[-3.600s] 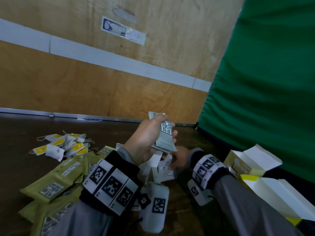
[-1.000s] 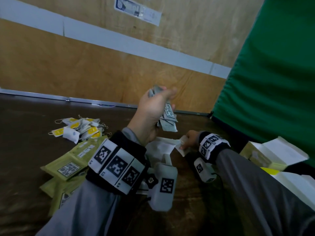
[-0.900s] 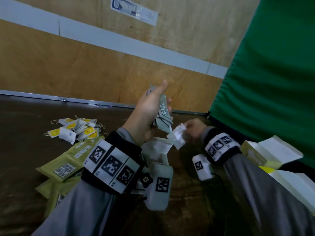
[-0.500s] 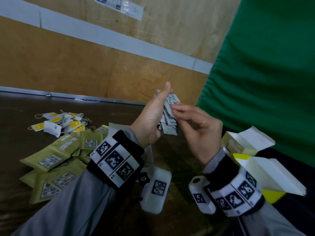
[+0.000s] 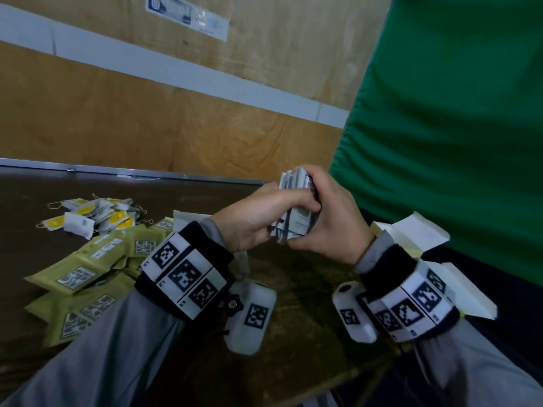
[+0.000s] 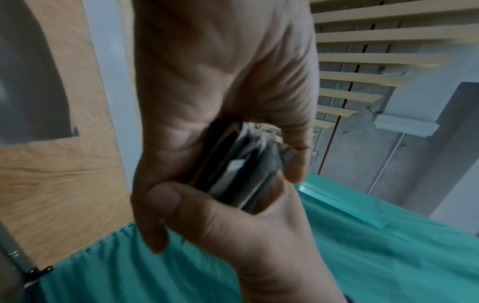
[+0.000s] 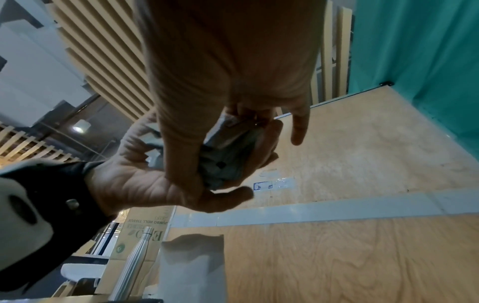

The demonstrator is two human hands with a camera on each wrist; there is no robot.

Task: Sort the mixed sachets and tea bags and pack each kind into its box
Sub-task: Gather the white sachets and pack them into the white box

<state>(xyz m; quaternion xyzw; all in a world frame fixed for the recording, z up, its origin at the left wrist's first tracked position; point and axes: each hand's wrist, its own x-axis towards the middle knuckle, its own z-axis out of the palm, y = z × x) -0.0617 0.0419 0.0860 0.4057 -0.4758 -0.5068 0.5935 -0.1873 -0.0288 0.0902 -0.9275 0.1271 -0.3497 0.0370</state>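
Observation:
A stack of grey sachets is held upright above the table between both hands. My left hand grips it from the left, fingers curled over its near face. My right hand wraps it from the right, thumb at the bottom edge. In the left wrist view the stack shows edge-on. The right wrist view has the sachets pressed between both palms. Green sachets lie piled at the left. Tea bags with yellow tags lie behind them. Two open yellow-and-white boxes stand at the right.
The dark brown table ends at a plywood wall behind. A green curtain hangs close on the right, just behind the boxes. A white box flap shows behind my left wrist.
My right hand lifted a grey sachet from the table, brought it up to the stack in my left hand, and now both hands grip the stack together, slightly lower.

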